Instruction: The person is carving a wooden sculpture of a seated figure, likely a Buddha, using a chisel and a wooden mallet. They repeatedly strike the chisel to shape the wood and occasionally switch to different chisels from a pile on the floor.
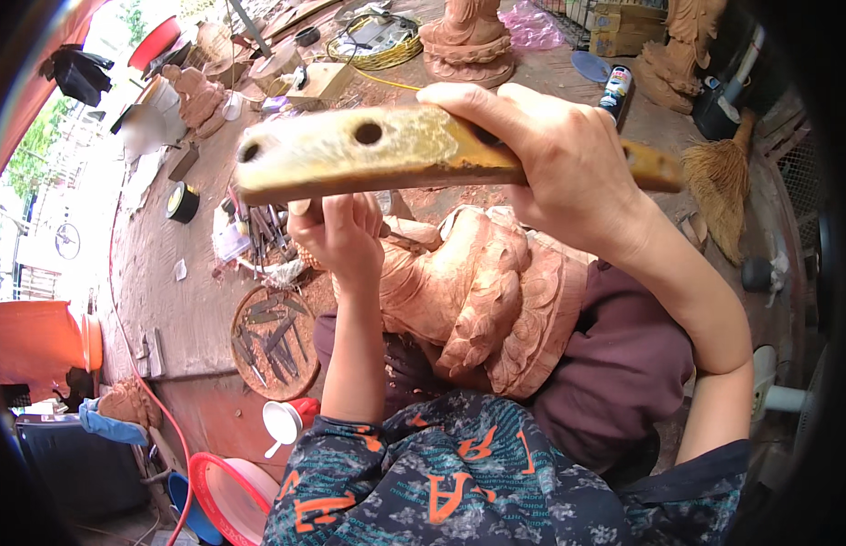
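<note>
So the person is sitting with a reddish carved wooden statue (482, 291) lying across their lap, on top of a dark maroon cloth (614, 364). The right hand (569, 168) is wrapping tight around a flat, worn wooden mallet (368, 150) and holding it up above the carving. It's a long yellowish slab with a couple of holes through it, and the far end is poking out past the wrist on the right.

The left hand (341, 232) is sitting just under the mallet, fingers curled closed around what looks like a chisel (400, 238). Only a short bit of dark shaft is showing, angling down toward the statue's upper part (can't tell if the tip is actually touching the wood, the hand's in the way).

Around them it's a proper workshop mess. A round woven tray (276, 341) full of more chisels is sitting on the floor to the left, near the left forearm. A roll of black tape (182, 202) is lying further out, a white funnel (282, 423) and a red basin (227, 496) are down by the lower edge, and a straw broom (719, 187) is leaning off to the right. Another carved figure (468, 36) is standing up top, with a spray can (616, 91) near it.
</note>
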Available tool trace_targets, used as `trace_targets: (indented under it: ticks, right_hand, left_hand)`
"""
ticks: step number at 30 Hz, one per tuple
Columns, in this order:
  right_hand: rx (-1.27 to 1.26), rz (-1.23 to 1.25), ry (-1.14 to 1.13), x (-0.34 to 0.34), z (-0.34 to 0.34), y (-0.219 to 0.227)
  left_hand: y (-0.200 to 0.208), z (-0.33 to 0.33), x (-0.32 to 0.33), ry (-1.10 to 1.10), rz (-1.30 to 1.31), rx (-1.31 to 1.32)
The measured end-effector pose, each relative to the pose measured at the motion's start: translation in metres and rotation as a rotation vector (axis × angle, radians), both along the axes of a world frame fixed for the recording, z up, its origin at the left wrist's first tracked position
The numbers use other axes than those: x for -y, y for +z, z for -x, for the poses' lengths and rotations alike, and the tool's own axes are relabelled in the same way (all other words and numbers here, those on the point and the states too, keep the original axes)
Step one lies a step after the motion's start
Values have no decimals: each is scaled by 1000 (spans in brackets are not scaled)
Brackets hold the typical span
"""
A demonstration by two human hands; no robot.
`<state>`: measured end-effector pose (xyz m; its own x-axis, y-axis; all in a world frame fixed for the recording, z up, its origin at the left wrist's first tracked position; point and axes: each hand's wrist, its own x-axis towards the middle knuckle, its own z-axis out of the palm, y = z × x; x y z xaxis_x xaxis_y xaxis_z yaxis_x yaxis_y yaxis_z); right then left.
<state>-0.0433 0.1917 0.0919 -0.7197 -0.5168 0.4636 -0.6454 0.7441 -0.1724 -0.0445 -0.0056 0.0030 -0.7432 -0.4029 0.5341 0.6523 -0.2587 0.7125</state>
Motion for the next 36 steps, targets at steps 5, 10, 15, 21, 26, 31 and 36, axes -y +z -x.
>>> trace_targets:
  ticks: [5,10,15,21,26,31,36]
  right_hand:
    - [6,428,217,-5,9,-8]
    - [-166,-39,82,-7,5,-20]
    - [1,203,218,-9,3,-10]
    - [42,355,295,-7,1,-2]
    - [29,445,311,-5,2,-4]
    - [5,331,255,-5,-1,-3]
    - [-19,-21,59,0,-6,2]
  left_hand:
    - [1,-4,-6,-98,-87,5]
    - [-18,-3,2,137,-315,112]
    - [5,-10,-2,51,-125,-2]
    - [0,-7,2,9,-60,-45]
    - [9,-9,-1,30,-31,-32]
    - [3,-7,-2,25,-30,25]
    - [-20,0,10,79,-177,44]
